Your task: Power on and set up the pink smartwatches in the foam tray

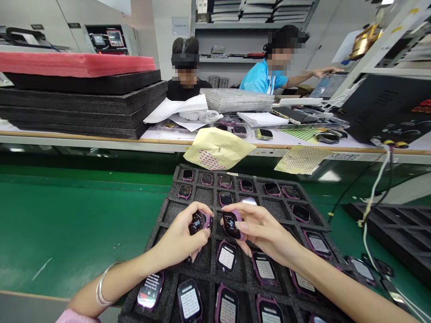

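Note:
My left hand [188, 233] is closed around a purple-cased smartwatch [197, 222] without a strap, its dark screen lit with a small picture. In my right hand [259, 226] is a second purple smartwatch [231, 223], pinched between thumb and fingers, its screen lit too. Both are held a short gap apart above a black foam tray [177, 211]. Many tray compartments hold purple watches. Toward the back their screens are dark, like the watch [246, 185]; nearer me several show white grids, like the watch [226, 256]. My hands hide some compartments.
Behind the tray runs a bench with stacked black foam [77, 105], red foam sheets [77, 64], clear trays [237, 99] and papers. Yellow sticker sheets [218, 148] hang at its edge. Cables [372, 202] dangle at right beside another foam tray [397, 242]. Two people are behind the bench.

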